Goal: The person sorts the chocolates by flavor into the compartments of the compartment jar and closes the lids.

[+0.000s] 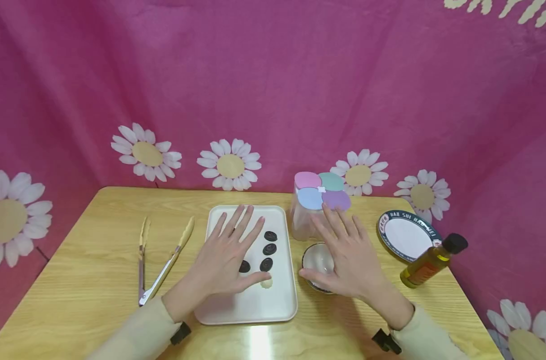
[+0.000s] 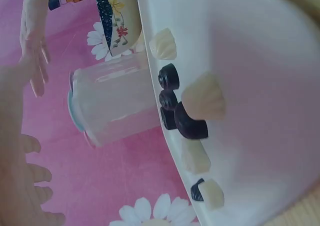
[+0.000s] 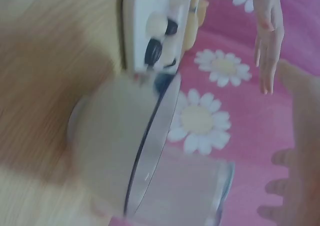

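Note:
My left hand [image 1: 223, 260] is held over a white tray [image 1: 255, 311] with its fingers spread, holding nothing. On the tray lie several small dark moulded pieces [image 1: 269, 249] that look like chocolates. Cream-coloured shell-shaped pieces [image 2: 204, 97] lie among them, partly hidden by the hand in the head view. Fingers spread wide and palm down, my right hand [image 1: 351, 260] is over a small bowl [image 1: 315, 257] and covers part of it. In the left wrist view the bowl's outside shows painted flowers. Nothing is in the right hand either.
Behind the bowl stands a translucent container [image 1: 303, 225] with a petal-shaped lid in pastel colours. Spread tongs [image 1: 165, 277] lie left of the tray. A dark-rimmed plate [image 1: 405, 236] and an oil bottle [image 1: 426, 267] with a black cap are at the right. A pink flowered cloth [image 1: 273, 90] hangs behind the table.

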